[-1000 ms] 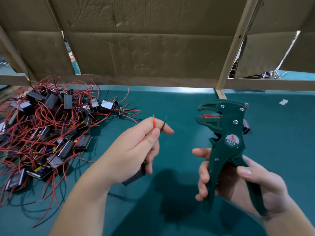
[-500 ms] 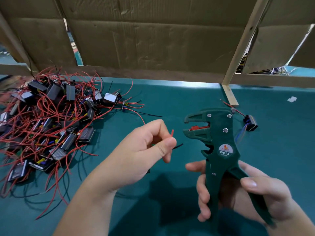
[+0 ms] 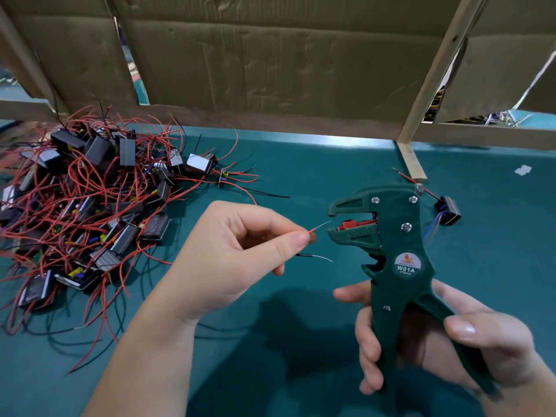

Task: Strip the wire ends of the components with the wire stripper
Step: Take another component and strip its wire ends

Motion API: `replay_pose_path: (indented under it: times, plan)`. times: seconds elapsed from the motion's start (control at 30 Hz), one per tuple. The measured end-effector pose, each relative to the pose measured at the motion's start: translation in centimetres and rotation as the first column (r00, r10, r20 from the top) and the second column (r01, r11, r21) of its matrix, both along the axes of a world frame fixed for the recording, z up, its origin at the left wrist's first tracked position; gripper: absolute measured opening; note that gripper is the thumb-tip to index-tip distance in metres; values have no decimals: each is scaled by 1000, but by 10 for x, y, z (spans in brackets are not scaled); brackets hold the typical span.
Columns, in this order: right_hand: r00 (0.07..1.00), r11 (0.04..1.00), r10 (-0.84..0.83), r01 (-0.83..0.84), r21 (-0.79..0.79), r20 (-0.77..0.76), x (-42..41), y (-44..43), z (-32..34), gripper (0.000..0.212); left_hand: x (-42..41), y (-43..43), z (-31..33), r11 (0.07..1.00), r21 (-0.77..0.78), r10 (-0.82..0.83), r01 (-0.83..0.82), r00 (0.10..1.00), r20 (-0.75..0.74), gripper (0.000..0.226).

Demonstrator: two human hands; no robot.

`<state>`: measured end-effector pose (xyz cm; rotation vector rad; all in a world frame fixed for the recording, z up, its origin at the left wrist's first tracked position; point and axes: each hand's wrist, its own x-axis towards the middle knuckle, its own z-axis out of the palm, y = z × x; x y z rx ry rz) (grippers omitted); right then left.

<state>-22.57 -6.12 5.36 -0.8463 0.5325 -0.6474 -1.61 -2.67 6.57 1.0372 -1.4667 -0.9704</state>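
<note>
Head view: left grip pinches red wire beside stripper.

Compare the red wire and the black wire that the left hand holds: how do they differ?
The red wire is pinched between thumb and forefinger of the left hand; the black wire comes out lower, under the thumb. The red wire's tip slants up towards the open mouth of the wire stripper; the black wire's tip points right and slightly down, below that mouth. Both end in a thin bare metal strand.
</note>
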Motion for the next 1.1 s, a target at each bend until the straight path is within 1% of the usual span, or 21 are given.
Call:
replay_pose_path:
  times: [0.03,0.07,0.1,0.13,0.17,0.2,0.23,0.27,0.3,0.33,0.4,0.43,0.53,0.6,0.77,0.83,0.93,1.1]
  plan:
    - [999,993,-42,40,-108,-23,-13,3,-3,70,0,0,0,1000,-4,1,-1,1000,14,7]
    - [958,970,223,-199,-143,180,-20,12,-31,70,1,0,0,1000,-9,3,-3,1000,25,6]
    - [954,967,244,-225,-122,171,-19,13,-33,70,0,0,0,1000,-17,10,-9,999,37,6]
    - [972,974,189,-168,-152,139,-33,15,-33,69,-1,0,1,999,-26,21,-20,998,55,6]
    - [966,965,236,-221,-143,102,-36,16,-30,68,-2,-1,0,999,-42,35,-32,997,75,6]
    - [966,961,247,-233,-151,82,-36,15,-31,66,-3,-2,0,997,-63,45,-39,994,95,6]
    - [966,963,249,-239,-128,70,-35,13,-30,64,-4,-4,0,996,-82,53,-44,993,107,8]
    - [967,963,246,-236,-133,69,-38,12,-30,62,-4,-4,0,995,-91,56,-45,992,112,10]
    - [947,947,299,-280,-155,120,-40,9,-31,61,-4,-5,0,994,-96,54,-43,991,120,12]
    - [947,945,300,-278,-173,114,-42,6,-30,60,-4,-5,1,994,-104,53,-39,990,132,14]
    - [948,948,300,-285,-142,106,-39,7,-27,60,-5,-5,1,991,-125,69,-48,984,163,16]
    - [951,948,291,-273,-162,105,-39,8,-28,60,-6,-5,2,990,-123,85,-65,983,164,15]
    - [957,952,276,-259,-163,93,-40,9,-27,58,-10,-6,3,992,-64,113,-107,987,111,9]
    - [961,954,266,-252,-161,77,-38,9,-25,56,-10,-5,4,994,-48,106,-101,990,97,8]
    - [953,943,301,-290,-163,46,-37,12,-27,49,-5,-5,7,997,-52,68,-63,993,97,2]
    - [950,943,307,-297,-151,48,-35,13,-27,44,-3,-4,7,997,-61,61,-55,994,93,5]
    - [951,945,306,-298,-134,44,-33,14,-28,40,0,-4,8,995,-84,71,-60,988,134,8]
    - [956,947,294,-292,-133,-2,-31,15,-30,41,2,-4,9,990,-114,109,-87,973,204,10]
